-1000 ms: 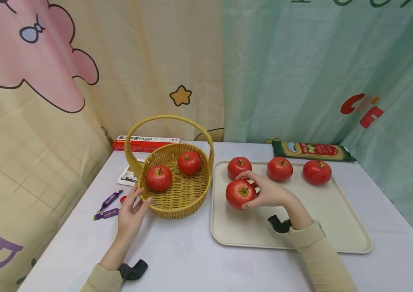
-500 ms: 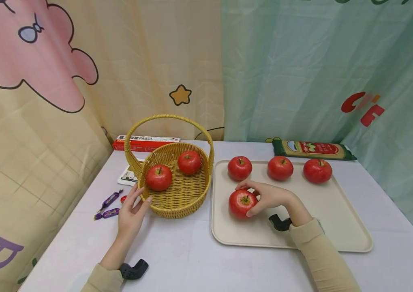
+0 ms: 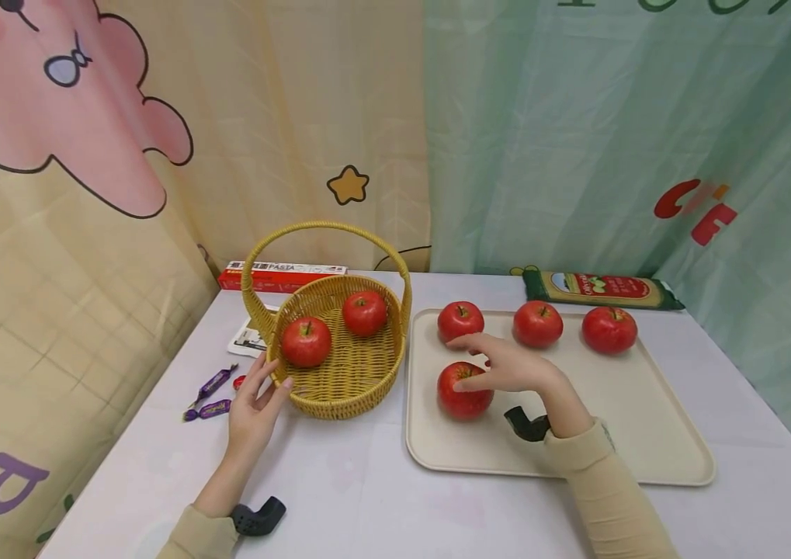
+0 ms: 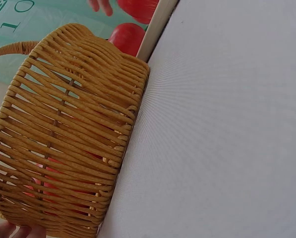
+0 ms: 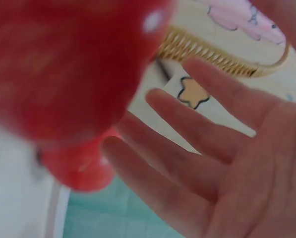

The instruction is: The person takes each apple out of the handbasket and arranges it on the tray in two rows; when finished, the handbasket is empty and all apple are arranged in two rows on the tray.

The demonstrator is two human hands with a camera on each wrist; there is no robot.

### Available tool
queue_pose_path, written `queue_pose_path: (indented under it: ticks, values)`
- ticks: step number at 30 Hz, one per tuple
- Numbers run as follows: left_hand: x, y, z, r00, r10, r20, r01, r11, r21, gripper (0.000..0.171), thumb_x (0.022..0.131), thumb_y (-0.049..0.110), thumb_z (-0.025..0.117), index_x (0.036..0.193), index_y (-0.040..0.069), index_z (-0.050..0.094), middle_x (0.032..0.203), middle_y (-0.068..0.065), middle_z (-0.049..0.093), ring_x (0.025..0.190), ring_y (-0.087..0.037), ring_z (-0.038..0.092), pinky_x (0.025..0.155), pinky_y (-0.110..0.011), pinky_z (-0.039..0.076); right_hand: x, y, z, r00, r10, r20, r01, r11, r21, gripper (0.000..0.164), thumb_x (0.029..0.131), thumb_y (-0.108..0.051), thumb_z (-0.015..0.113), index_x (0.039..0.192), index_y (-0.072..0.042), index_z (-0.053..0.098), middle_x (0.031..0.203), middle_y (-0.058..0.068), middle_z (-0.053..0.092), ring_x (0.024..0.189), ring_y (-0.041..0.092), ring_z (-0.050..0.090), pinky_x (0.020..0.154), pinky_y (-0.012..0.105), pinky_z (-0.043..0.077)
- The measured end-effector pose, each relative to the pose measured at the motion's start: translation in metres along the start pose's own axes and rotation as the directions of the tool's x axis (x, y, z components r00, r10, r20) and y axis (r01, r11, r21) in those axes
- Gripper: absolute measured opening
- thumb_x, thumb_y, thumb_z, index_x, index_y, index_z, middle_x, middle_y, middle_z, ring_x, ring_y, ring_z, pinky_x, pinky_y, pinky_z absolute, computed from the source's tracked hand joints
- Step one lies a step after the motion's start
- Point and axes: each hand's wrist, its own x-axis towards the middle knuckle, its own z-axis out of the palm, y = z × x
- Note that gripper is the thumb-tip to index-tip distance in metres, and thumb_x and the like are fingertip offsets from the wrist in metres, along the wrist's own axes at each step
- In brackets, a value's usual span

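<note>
Near apple (image 5: 68,69), blurry in right-wrist view

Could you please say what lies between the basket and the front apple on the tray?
Between the basket and that apple, the head view shows white table, then the tray's left side.

Clock readings are from the head view. On the table (image 3: 367,505), the tray (image 3: 633,450) lies at 3 o'clock of the basket (image 3: 346,407). In the basket, the left apple (image 3: 306,341) sits at 9, the back apple (image 3: 365,313) at 1. On the tray, the near apple (image 3: 463,405) sits at 9, the corner apple (image 3: 460,320) at 10, the middle apple (image 3: 538,324) at 12, the end apple (image 3: 608,329) at 1. The right hand (image 3: 507,365) is at the near apple's 2. The left hand (image 3: 254,400) is at the basket's 8, before the candies (image 3: 215,382). The box (image 3: 262,279) lies at the basket's 11, the packet (image 3: 602,289) behind the tray.
</note>
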Motion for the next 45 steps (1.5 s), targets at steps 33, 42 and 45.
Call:
queue_pose_path:
  ticks: [33,42,45]
  values:
    - [0.002,0.0,0.0,1.0,0.026,0.007,-0.026,1.0,-0.008,0.042,0.089,0.007,0.064,0.127,-0.006,0.053,0.149,-0.011,0.033,0.135,-0.028,0.031,0.09,-0.012,0.041,0.158,-0.116,0.108,0.981,-0.088,-0.174,0.111,0.985,0.129,0.071,0.08,-0.037,0.073,0.14,-0.019,0.04,0.14,0.003,0.042,0.125,0.019,0.043,0.101,0.041,0.042]
    - [0.0,0.004,0.0,1.0,0.022,0.014,-0.022,0.999,-0.032,0.04,0.089,0.004,0.063,0.126,-0.006,0.054,0.149,-0.013,0.031,0.136,-0.029,0.03,0.091,-0.013,0.04,0.176,-0.115,0.119,0.988,-0.079,-0.133,0.092,0.991,0.093,0.079,0.079,-0.033,0.074,0.145,-0.018,0.034,0.142,0.006,0.037,0.125,0.022,0.043,0.101,0.042,0.042]
    - [-0.001,0.003,-0.001,1.0,0.024,0.016,-0.023,0.999,-0.03,0.04,0.089,0.005,0.064,0.126,-0.005,0.054,0.149,-0.013,0.031,0.136,-0.029,0.03,0.092,-0.014,0.041,0.178,-0.116,0.121,0.991,-0.043,-0.126,0.056,0.994,0.098,0.078,0.077,-0.03,0.076,0.143,-0.02,0.036,0.141,0.008,0.035,0.122,0.024,0.045,0.101,0.044,0.042]
